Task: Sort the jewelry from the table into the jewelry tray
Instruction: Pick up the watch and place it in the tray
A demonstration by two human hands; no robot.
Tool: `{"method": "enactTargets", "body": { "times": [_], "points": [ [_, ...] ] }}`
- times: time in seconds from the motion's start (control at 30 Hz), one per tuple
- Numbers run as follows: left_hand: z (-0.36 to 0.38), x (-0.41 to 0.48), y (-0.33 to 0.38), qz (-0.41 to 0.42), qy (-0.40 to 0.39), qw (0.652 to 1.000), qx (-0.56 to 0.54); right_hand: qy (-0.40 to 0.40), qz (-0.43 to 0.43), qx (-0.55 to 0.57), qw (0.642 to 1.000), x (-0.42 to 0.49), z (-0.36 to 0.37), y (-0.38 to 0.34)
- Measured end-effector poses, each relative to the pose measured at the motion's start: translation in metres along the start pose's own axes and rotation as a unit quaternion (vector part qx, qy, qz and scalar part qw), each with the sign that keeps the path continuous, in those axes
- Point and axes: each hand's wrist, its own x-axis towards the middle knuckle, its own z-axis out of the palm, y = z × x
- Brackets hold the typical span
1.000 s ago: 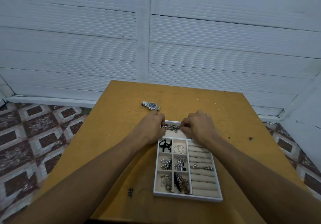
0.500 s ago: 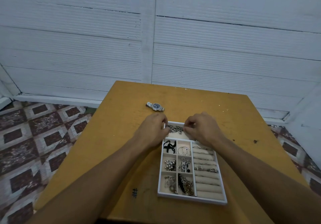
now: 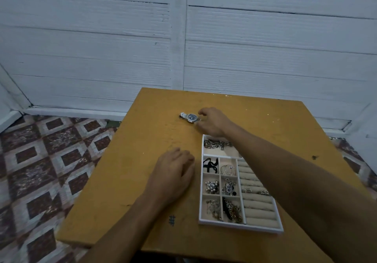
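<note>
A silver watch (image 3: 190, 117) with a dark dial lies on the yellow table (image 3: 130, 171), just beyond the white jewelry tray (image 3: 240, 227). My right hand (image 3: 213, 123) reaches past the tray's far edge, and its thumb and fingers close on the watch's right strap end. My left hand (image 3: 173, 173) rests on the table to the left of the tray, fingers loosely curled, holding nothing. A silver chain (image 3: 217, 144) lies in the tray's wide far compartment. The small compartments hold other pieces, and rings sit in the roll rows on the right.
The table stands against a white plank wall (image 3: 183, 48). A patterned tile floor (image 3: 40, 160) shows on the left, below the table's left edge. A small dark mark (image 3: 171, 220) is on the tabletop near the front.
Both hands have let go of the silver chain, which now lies in the tray's far compartment. My right hand moved out to the watch; my left hand drew back onto the table.
</note>
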Motion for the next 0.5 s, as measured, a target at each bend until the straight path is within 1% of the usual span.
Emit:
{"method": "enactTargets", "body": {
  "times": [0.13, 0.33, 0.5],
  "points": [
    [0.005, -0.008, 0.002, 0.001, -0.036, 0.998, 0.048, -0.004, 0.023, -0.004, 1.000, 0.016, 0.013, -0.017],
    [0.010, -0.010, 0.000, 0.016, -0.018, 0.998, 0.066, 0.027, 0.086, -0.026, 0.996, 0.021, 0.023, -0.025],
    [0.008, -0.009, 0.000, 0.013, -0.033, 0.998, 0.057, 0.004, 0.108, 0.002, 0.994, 0.023, 0.024, -0.035]
  ]
}}
